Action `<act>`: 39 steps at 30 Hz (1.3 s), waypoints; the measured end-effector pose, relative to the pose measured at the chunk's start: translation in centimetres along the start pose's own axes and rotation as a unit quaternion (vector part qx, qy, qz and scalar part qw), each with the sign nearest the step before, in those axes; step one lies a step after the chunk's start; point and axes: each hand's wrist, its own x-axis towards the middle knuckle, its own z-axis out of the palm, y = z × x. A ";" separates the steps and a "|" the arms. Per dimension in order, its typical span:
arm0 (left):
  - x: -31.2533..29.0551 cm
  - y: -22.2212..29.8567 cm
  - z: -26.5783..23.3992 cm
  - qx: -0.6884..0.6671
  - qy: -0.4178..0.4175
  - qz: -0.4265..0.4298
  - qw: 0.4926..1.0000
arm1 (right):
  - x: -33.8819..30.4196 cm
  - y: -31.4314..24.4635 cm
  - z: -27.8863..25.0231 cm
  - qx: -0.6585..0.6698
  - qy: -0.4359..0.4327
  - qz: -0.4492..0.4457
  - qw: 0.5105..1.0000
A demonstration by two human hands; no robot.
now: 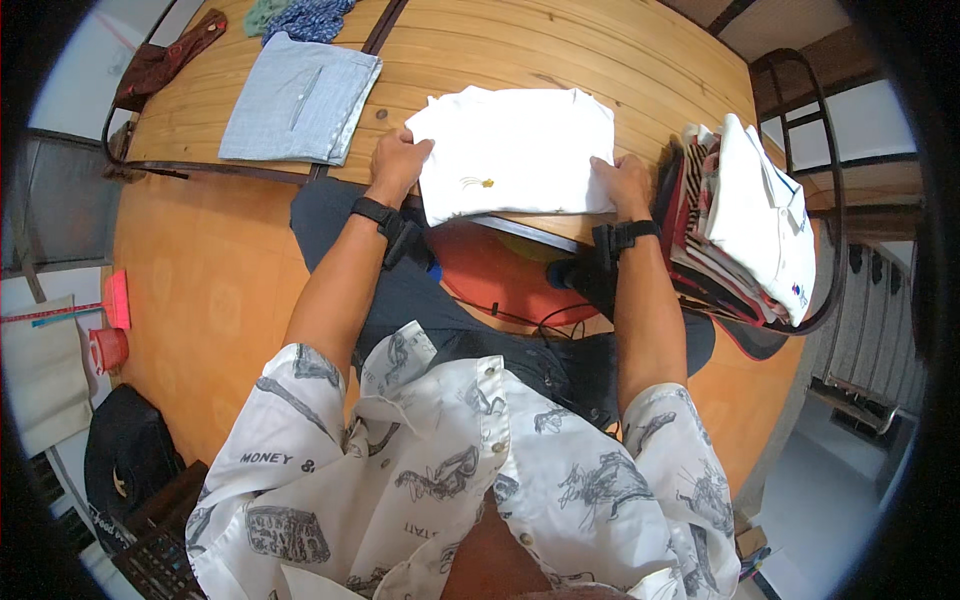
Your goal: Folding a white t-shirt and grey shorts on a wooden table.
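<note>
A white folded shirt [520, 140] with a small gold motif near its lower left lies at the near edge of the wooden table in front of me. Its lower edge reaches slightly past the tabletop. My left hand [400, 163] pinches the shirt's left side, thumb on top and fingers mostly out of sight. At the right side, my right hand [626, 184] grips the cloth in the same way, its thumb pressed on the fabric. Both wrists carry black straps.
Left on the wooden table [480, 60] lie folded light-blue trousers [290, 100], with blue and green cloths [305, 18] beyond. At right, a stack of folded clothes [755, 215] stands beside a dark metal rail [838, 200]. A red round seat [500, 270] shows under the table.
</note>
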 end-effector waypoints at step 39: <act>-7.4 26.0 0.6 -0.209 -0.348 0.274 0.872 | 1.5 4.6 -21.6 0.318 0.013 -0.155 0.935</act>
